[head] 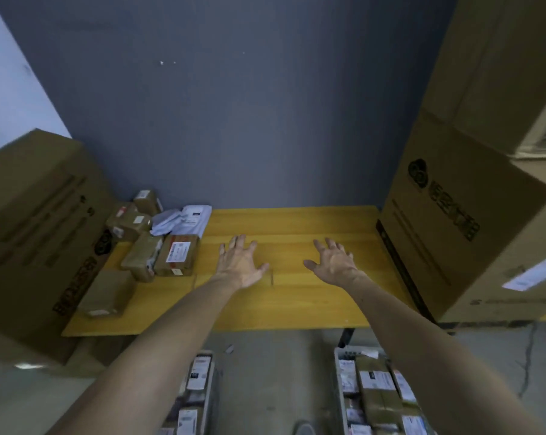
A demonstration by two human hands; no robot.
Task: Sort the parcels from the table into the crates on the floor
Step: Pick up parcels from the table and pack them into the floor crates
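Left hand (240, 265) and right hand (336, 265) both empty, fingers spread over mid tabletop (296, 304); a cluster of parcels (177, 254) waits at its left end, while left crate (214, 372) and right crate (337, 368) on the floor already hold many, so probably well along.

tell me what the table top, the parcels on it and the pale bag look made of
Table top: looks like wood or wood-look laminate, yellow, smooth with a low sheen; plank seams show. Parcels: brown cardboard, seemingly taped over, going by the boxy edges and dull shine. Pale bag: probably thin plastic mailer film; it lies crumpled and soft.
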